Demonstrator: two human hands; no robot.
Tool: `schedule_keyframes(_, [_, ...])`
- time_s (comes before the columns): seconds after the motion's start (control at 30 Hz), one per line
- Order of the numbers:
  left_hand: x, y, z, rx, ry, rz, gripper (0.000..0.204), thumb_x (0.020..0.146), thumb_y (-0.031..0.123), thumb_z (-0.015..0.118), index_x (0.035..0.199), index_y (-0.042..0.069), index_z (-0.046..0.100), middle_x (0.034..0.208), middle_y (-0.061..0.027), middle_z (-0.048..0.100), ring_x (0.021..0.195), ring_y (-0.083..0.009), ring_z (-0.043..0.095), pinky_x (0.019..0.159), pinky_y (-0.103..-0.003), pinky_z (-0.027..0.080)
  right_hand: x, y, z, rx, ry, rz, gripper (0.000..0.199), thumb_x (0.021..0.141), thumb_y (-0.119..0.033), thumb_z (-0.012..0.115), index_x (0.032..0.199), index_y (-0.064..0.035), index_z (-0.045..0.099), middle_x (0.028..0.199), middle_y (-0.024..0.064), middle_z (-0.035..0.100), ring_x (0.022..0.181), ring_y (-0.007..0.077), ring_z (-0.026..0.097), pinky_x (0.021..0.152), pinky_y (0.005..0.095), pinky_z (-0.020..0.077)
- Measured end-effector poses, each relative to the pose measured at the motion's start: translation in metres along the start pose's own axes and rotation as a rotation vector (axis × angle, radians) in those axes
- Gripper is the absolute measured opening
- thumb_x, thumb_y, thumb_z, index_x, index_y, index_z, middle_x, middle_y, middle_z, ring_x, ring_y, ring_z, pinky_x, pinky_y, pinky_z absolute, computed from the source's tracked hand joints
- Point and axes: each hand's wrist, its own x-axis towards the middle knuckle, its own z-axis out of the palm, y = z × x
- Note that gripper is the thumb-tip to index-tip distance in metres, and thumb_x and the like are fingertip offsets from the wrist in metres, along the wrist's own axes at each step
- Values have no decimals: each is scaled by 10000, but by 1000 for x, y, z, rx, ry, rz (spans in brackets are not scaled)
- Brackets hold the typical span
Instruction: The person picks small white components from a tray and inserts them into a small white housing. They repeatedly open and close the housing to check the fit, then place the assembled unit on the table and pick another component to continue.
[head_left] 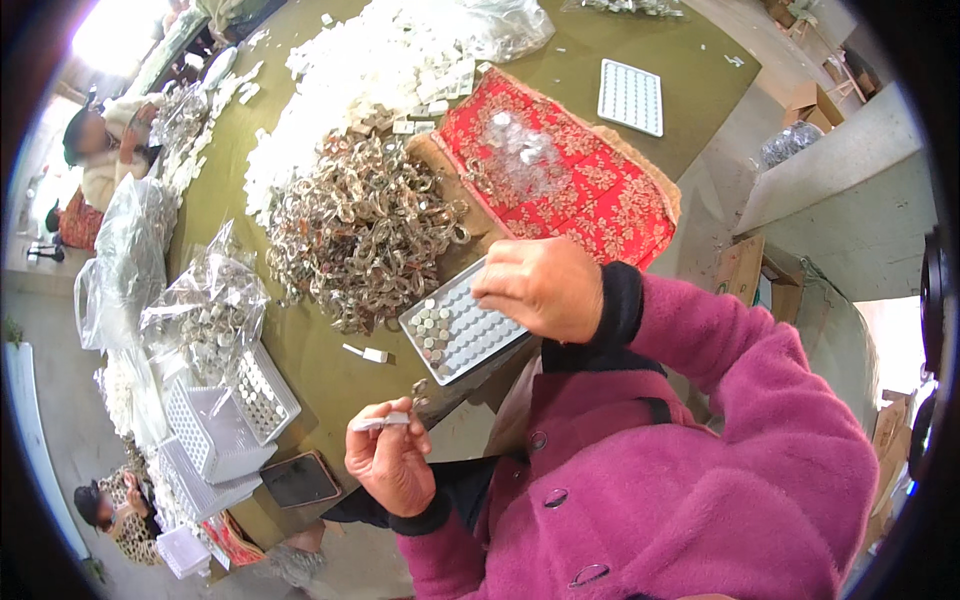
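My left hand [388,462] is closed low in front of me, by the table's near edge. Its fingers pinch a small white flat piece [383,421], and a little shiny metal piece [420,392] with curved parts sticks up beside the fingertips. My right hand [545,285] is over the far right end of a pale tray [470,335] with rows of round hollows. Its fingers are pressed together, and what they hold, if anything, is hidden. Small round silvery discs [432,330] fill the left part of that tray.
Behind the tray rises a big heap of shiny metal loops [365,225], with white pieces [340,85] beyond. A red patterned cloth [600,205] bears clear bits. Stacked trays [205,430], a phone [300,480] and plastic bags [215,300] lie left. Other people [105,140] sit along the left.
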Motion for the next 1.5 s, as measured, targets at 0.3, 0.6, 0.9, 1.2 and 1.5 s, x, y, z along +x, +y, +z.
schedule_keyframes(0.3, [11, -10, -3, -50, -27, -54, 226, 939, -51, 621, 1153, -2, 675, 1010, -192, 742, 700, -211, 659, 564, -293, 514, 18, -15, 27, -91, -98, -51, 118, 862, -184, 711, 927, -95, 668, 920, 85, 613, 898, 288, 662, 764, 412, 552])
schedule_keyframes(0.6, [12, -14, 1, -75, 42, -196, 276, 965, -46, 620, 1239, -31, 651, 1074, -184, 726, 750, -189, 665, 594, -309, 561, 20, -19, 54, -194, -50, -86, 289, 756, -258, 813, 949, -94, 673, 971, 66, 600, 929, 261, 630, 781, 387, 552])
schedule_keyframes(0.9, [4, -4, 1, -94, -1, -219, 380, 977, -29, 636, 1353, -61, 588, 1114, -178, 708, 818, -197, 690, 700, -334, 622, 21, -15, 57, -222, -64, -141, 106, 847, -136, 627, 928, -77, 662, 935, 78, 590, 902, 266, 639, 747, 386, 557])
schedule_keyframes(1.2, [-5, -5, 5, -57, 15, -133, 266, 949, -65, 602, 1212, -52, 641, 1038, -173, 716, 724, -195, 669, 602, -322, 590, 31, -15, 51, -287, -220, -189, 127, 843, -110, 634, 939, -29, 654, 956, 120, 629, 863, 293, 703, 687, 403, 600])
schedule_keyframes(1.5, [-5, -8, 8, -129, -57, -198, 257, 924, -83, 586, 1166, -45, 664, 1000, -177, 724, 700, -198, 666, 565, -311, 571, 31, -11, 51, -250, -262, -187, 148, 850, -127, 664, 941, -14, 635, 943, 148, 627, 801, 315, 707, 659, 419, 603])
